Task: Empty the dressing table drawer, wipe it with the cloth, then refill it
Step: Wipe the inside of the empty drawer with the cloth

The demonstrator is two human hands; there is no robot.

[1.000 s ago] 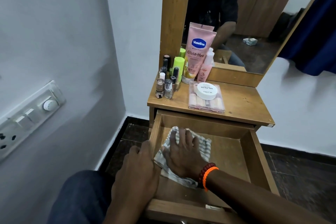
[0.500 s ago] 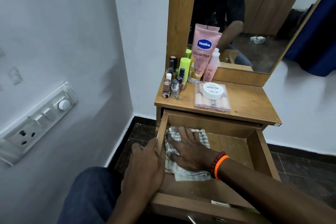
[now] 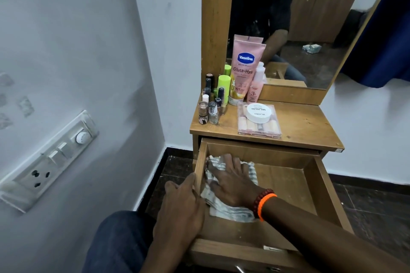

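Two hands: both are at the pulled-out drawer (image 3: 319, 186) of the dressing table (image 3: 306, 126).
Drawer: a brown wood box with flat walls and a bare, a bit dusty floor.
Cloth (image 3: 230, 213): soft, crumpled, pale with thin stripes; it lies in the far left corner of the drawer, against the left wall.
Right hand (image 3: 233, 182): flat on top of the cloth, fingers spread wide and pressing down (red and orange bands (image 3: 264, 204) sit on the wrist).
Left hand (image 3: 179, 208): curled over the drawer's left wall, gripping the rim just beside the cloth.
Table top: small nail polish bottles (image 3: 209, 106) stand at the far left, a tall pink Vaseline tube (image 3: 244, 68) leans on the mirror (image 3: 310, 29), and a round white jar (image 3: 258, 112) sits on a clear flat box (image 3: 259, 127).
In the way: the right arm crosses the near part of the drawer and hides some of its floor.
Left wall: a white switch board (image 3: 51, 162) with a round knob.
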